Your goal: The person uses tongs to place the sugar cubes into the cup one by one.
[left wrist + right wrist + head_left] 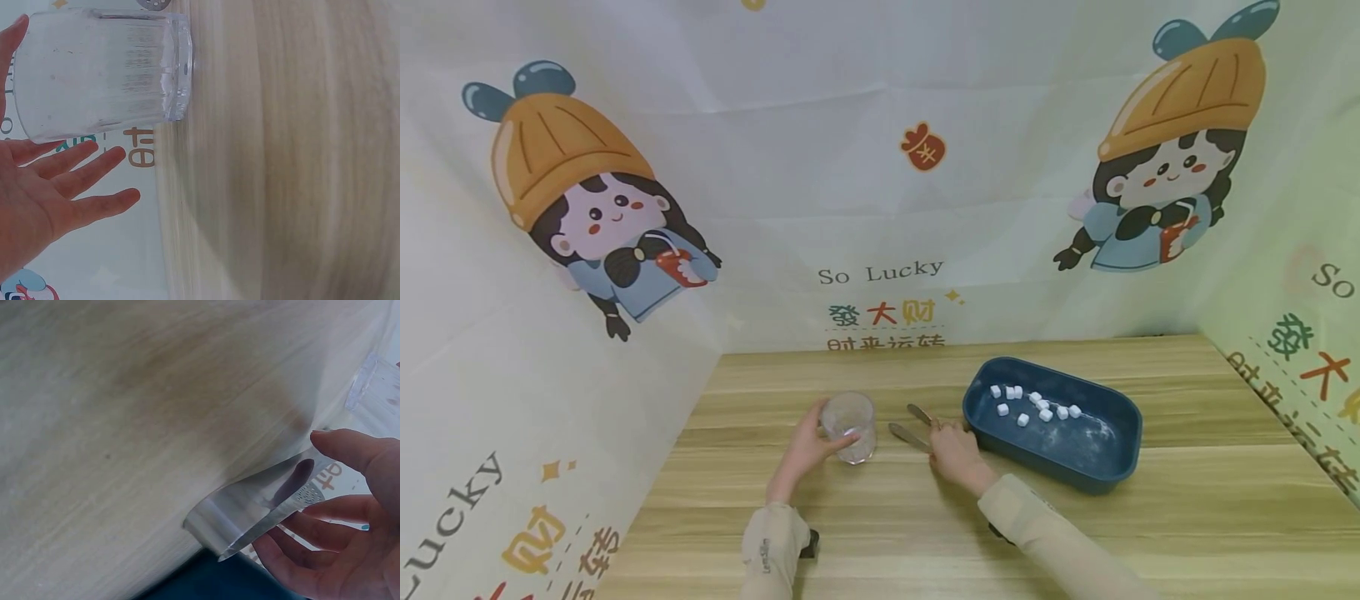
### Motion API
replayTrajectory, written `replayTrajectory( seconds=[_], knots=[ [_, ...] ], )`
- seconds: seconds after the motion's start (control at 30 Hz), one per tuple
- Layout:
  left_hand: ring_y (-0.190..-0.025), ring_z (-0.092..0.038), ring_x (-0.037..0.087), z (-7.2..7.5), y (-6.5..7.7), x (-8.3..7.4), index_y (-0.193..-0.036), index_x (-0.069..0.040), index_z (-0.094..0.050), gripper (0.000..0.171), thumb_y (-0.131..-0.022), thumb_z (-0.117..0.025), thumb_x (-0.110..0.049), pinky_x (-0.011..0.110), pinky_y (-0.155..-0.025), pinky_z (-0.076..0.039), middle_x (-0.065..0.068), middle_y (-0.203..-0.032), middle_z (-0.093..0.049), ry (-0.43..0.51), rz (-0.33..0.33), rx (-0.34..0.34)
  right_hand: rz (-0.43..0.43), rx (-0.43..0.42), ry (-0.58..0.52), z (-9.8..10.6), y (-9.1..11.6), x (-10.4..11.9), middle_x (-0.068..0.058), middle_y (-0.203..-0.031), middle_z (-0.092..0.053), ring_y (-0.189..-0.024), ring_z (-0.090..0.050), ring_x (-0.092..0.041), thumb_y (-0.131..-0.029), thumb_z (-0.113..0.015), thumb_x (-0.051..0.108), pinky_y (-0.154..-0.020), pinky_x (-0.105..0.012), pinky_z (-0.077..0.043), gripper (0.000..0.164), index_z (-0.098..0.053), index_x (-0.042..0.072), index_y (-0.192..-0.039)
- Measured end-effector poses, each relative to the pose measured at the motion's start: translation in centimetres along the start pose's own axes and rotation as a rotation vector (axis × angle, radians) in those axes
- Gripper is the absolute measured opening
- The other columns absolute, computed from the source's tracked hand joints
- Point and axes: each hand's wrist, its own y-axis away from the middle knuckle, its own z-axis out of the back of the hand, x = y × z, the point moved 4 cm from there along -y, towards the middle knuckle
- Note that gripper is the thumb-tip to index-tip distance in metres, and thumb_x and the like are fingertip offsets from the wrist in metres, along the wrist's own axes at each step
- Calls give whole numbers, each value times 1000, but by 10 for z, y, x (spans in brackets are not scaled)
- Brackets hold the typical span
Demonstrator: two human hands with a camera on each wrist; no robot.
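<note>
A clear drinking glass (pixel 855 408) stands upright on the table, and my left hand (pixel 808 443) holds it from the left, thumb across its near side. In the left wrist view the glass (pixel 100 69) lies between thumb and index finger, the other fingers spread beside it. My right hand (pixel 957 454) holds metal tongs (pixel 910 437) whose two arms stand apart, tips toward the glass. In the right wrist view thumb and fingers sit on opposite sides of the tongs (pixel 240 503), near their bend. Nothing lies between the arms.
To the right of my right hand stands a deep blue rectangular tray (pixel 1060 479). Several small white cubes (pixel 1036 399) lie scattered in it, mostly toward its left and middle. A printed cloth (pixel 760 250) hangs around the wooden table (pixel 880 542) at back and sides.
</note>
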Motion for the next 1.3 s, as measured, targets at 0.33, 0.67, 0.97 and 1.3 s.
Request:
replayTrajectory(
  seconds=[0.33,0.67,0.97,1.3],
  knots=[
    [-116,-46,39,0,-2,3,-132,4,-33,82,-70,-75,-28,50,-97,-39,24,-129,-46,2,-15,6,10,-30,12,-3,-1,0,-19,-95,-63,-83,-58,-32,-70,-70,16,-60,-42,-52,52,-54,-7,-115],
    [-116,-46,40,-4,-2,10,-130,4,-34,81,-68,-76,-27,52,-97,-39,25,-127,-47,3,-45,-33,34,-54,43,-4,2,0,-18,-97,-63,-84,-58,-30,-72,-69,17,-62,-40,-52,51,-55,-6,-114],
    [-115,-46,41,-9,-2,11,-131,4,-33,81,-69,-76,-25,50,-96,-41,26,-128,-45,57,-45,-35,31,-75,20,-6,4,-4,-19,-98,-62,-84,-58,-32,-71,-70,15,-59,-40,-53,51,-54,-7,-114],
    [-115,-46,40,-7,-3,11,-130,2,-35,79,-68,-77,-22,50,-96,-41,24,-126,-47,101,-26,-37,34,-96,9,-6,4,-3,-20,-97,-62,-84,-57,-32,-72,-69,14,-58,-41,-52,50,-54,-7,-114]
  ],
)
